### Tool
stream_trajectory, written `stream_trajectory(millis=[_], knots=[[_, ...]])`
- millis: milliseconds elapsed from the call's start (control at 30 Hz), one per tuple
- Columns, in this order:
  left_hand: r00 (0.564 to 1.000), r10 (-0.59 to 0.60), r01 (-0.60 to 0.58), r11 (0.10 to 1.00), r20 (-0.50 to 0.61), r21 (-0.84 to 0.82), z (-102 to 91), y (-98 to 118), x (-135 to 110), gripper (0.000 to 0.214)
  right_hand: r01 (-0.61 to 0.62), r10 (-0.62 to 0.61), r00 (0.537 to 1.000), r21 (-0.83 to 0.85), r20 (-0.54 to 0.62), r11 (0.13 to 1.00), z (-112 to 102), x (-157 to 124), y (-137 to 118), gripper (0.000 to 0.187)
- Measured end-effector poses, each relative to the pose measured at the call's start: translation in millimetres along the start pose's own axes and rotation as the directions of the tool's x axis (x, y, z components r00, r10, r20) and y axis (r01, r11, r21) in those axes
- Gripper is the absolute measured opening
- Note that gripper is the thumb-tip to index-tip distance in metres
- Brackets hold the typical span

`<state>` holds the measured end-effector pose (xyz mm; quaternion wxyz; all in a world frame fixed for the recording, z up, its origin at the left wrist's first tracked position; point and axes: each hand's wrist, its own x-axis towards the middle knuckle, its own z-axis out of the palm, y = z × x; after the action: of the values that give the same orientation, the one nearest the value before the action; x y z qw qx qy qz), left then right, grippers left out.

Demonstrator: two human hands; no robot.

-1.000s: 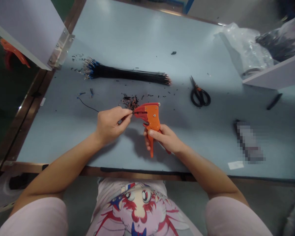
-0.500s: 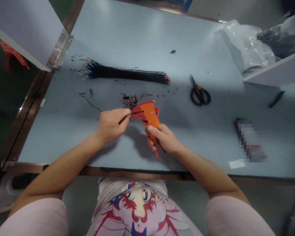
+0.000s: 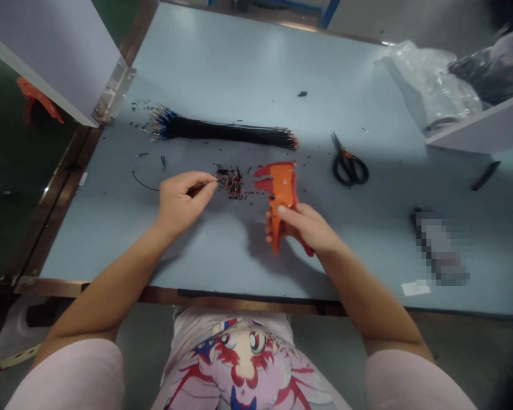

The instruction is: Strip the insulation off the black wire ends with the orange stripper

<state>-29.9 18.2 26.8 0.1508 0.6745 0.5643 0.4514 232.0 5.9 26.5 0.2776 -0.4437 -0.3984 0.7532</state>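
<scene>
My left hand (image 3: 183,199) pinches a thin black wire (image 3: 145,185), whose end pokes out past my fingertips beside a small heap of black wire scraps (image 3: 229,182). My right hand (image 3: 301,225) grips the handles of an orange wire stripper (image 3: 280,193), with its jaws pointing up and left. The jaws stand apart from the wire, with a short gap between them and the scraps. Farther up the table lies a long bundle of black wires (image 3: 222,131) with blue-tipped ends on the left.
Black-handled scissors (image 3: 348,165) lie on the pale blue table (image 3: 239,74) to the right. Beyond them are a clear plastic bag (image 3: 431,80), a black strip (image 3: 485,175) and a blurred object (image 3: 438,247). White panels (image 3: 38,57) stand at the back left corner.
My right hand has drawn the stripper rightward, off the wire end, and turned it upright. My left hand has moved slightly left with the wire.
</scene>
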Motion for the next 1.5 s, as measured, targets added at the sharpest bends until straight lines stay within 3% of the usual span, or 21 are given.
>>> stream_trajectory(millis=[100,267,633,1033,1500], knots=[[0.999,-0.021,0.022,0.999,0.042,-0.036,7.0,7.0,-5.6,0.007,-0.032,0.037,0.994,-0.050,0.102,0.998,9.8,-2.4,5.6,0.036],[0.994,0.039,-0.034,0.998,0.105,-0.052,12.3,15.1,-11.3,0.006,-0.055,0.052,0.986,0.013,0.158,0.998,18.8,-3.7,7.6,0.036],[0.981,0.116,-0.112,0.993,0.158,-0.036,15.6,19.2,-13.7,0.007,-0.005,0.017,0.964,-0.048,0.266,0.999,23.4,-4.2,11.1,0.033],[0.985,0.094,-0.091,0.996,0.146,-0.022,15.6,20.1,-15.7,0.008,-0.010,0.028,0.977,-0.083,0.212,0.996,29.5,-4.7,13.9,0.033],[0.983,0.145,-0.151,0.987,0.115,0.046,19.6,19.2,-17.5,0.010,-0.006,0.011,0.994,-0.042,0.111,0.999,35.3,0.1,19.5,0.039]])
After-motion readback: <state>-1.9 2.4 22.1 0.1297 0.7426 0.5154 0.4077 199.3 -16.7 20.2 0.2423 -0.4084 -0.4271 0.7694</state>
